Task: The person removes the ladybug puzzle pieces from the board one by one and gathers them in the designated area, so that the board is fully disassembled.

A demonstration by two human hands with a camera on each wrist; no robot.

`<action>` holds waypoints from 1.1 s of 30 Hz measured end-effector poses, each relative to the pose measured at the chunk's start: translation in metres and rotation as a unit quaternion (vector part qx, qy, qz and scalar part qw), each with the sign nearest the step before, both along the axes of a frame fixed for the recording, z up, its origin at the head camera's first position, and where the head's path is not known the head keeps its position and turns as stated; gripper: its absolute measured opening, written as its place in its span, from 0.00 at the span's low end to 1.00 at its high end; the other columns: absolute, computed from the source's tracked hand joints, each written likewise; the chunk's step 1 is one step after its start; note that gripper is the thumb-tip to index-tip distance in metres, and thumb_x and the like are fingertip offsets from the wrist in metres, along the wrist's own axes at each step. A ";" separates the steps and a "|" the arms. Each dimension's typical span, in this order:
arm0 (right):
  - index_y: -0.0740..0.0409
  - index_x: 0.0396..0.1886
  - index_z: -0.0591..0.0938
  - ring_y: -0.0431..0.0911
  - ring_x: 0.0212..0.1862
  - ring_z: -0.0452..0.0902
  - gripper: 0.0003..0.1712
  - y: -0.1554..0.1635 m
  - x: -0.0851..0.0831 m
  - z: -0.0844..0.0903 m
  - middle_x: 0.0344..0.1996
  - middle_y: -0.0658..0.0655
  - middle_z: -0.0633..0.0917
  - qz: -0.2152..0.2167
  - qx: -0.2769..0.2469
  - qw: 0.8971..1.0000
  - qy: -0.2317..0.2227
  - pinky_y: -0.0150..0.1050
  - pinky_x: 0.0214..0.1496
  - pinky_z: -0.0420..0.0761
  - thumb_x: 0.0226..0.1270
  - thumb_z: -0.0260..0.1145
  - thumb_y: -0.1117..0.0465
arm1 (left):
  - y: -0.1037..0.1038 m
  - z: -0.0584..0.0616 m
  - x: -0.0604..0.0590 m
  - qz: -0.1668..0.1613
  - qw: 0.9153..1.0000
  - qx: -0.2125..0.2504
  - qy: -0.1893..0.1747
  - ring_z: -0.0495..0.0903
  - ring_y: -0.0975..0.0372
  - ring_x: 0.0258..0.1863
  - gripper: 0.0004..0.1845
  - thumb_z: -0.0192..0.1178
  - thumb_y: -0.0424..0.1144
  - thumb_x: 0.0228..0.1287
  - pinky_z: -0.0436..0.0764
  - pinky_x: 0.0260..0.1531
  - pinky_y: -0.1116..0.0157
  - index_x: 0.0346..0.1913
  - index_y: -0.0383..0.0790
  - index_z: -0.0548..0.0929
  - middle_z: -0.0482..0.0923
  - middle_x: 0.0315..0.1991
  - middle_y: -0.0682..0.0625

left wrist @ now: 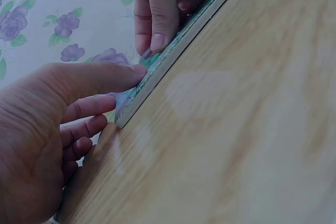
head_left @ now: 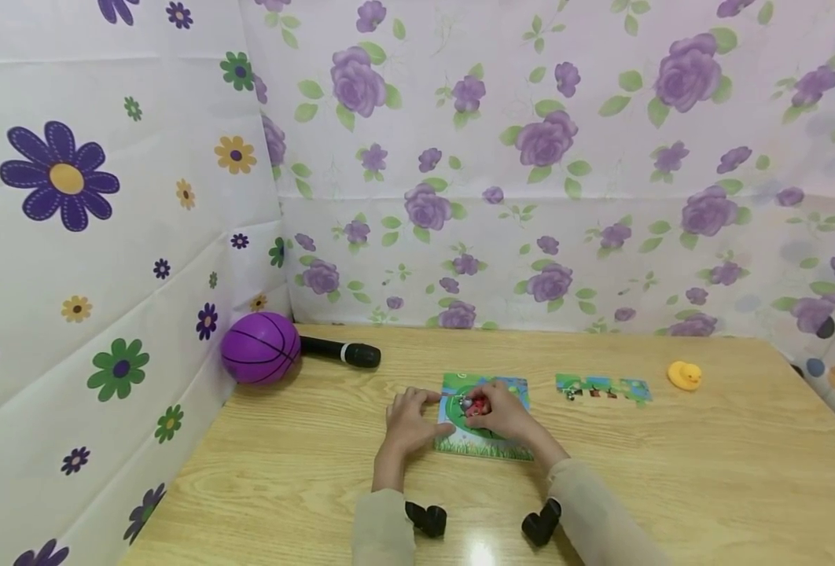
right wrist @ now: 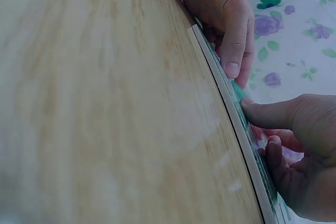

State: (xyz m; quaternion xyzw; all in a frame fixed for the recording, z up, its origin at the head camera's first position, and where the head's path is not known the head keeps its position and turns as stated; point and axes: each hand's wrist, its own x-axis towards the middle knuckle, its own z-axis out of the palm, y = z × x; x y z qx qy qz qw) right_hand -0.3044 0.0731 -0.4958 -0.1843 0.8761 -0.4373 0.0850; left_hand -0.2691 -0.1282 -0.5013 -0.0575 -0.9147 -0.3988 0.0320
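Note:
A flat puzzle board point(head_left: 484, 450) with a green and blue picture lies on the table in the head view. My left hand point(head_left: 409, 424) is at its left side, with the thumb stretched over the near left part and the fingers along the edge. My right hand point(head_left: 505, 413) bends over the middle of the board. Its thumb and fingertips pinch a small red and grey puzzle piece point(head_left: 476, 407), partly covered by the fingers. In the left wrist view, the tips of the right hand point(left wrist: 160, 11) are right at the board's surface. The right wrist view shows its thumb point(right wrist: 268, 114) low over the board.
Several more puzzle pieces point(head_left: 604, 387) lie in a row right of the board, with a yellow rubber duck point(head_left: 684, 376) beyond them. At the back left are a purple ball point(head_left: 260, 348) and a black microphone point(head_left: 343, 351). Flowered cloth point(head_left: 460, 157) hangs behind the table.

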 end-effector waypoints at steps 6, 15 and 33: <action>0.63 0.54 0.75 0.45 0.35 0.68 0.24 0.000 -0.002 -0.002 0.40 0.59 0.76 0.009 -0.023 1.000 -0.007 0.36 0.37 0.71 0.59 0.71 0.65 | 0.001 0.001 -0.001 0.002 1.000 0.006 0.004 0.66 0.56 0.48 0.28 0.74 0.48 0.51 0.60 0.55 0.50 0.55 0.44 0.81 0.74 0.48 0.49; 0.59 0.53 0.75 0.45 0.37 0.70 0.21 0.004 -0.002 -0.004 0.41 0.60 0.78 -0.003 -0.066 0.997 -0.026 0.38 0.41 0.72 0.61 0.70 0.66 | 0.002 0.003 -0.002 0.000 1.000 0.008 0.001 0.66 0.56 0.47 0.29 0.74 0.48 0.51 0.60 0.55 0.49 0.56 0.43 0.80 0.74 0.48 0.48; 0.64 0.52 0.77 0.44 0.38 0.76 0.14 0.003 0.003 -0.006 0.41 0.63 0.83 -0.010 -0.128 0.991 -0.042 0.38 0.41 0.77 0.69 0.62 0.66 | 0.000 0.001 0.000 0.001 1.000 0.007 0.000 0.66 0.57 0.47 0.28 0.74 0.48 0.51 0.60 0.54 0.50 0.56 0.45 0.80 0.74 0.49 0.49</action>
